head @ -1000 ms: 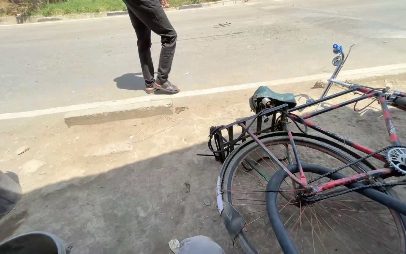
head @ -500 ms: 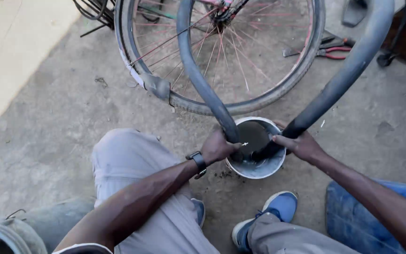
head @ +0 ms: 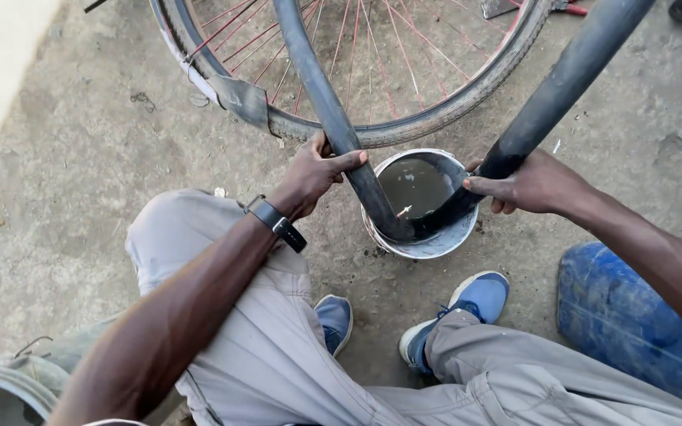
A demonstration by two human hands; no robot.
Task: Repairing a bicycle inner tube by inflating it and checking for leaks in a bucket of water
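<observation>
1. Left hand [head: 315, 170] — closed around the left run of the black inner tube [head: 333, 118], just above the bucket [head: 428, 241].
2. Right hand [head: 532, 185] — closed around the right run of the same tube.
3. Tube position: its lowest bend dips into murky water in the small white bucket on the ground.
4. Bicycle wheel [head: 404, 130] lies just behind the bucket.
5. Blue container [head: 633, 315] sits beside the right forearm; blue shoes [head: 479, 296] flank the bucket's near side.

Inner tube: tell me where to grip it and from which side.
Grip the inner tube on its two rising limbs just above the bucket, left hand and right hand each coming from outside, since the bend between them dips into water.
</observation>
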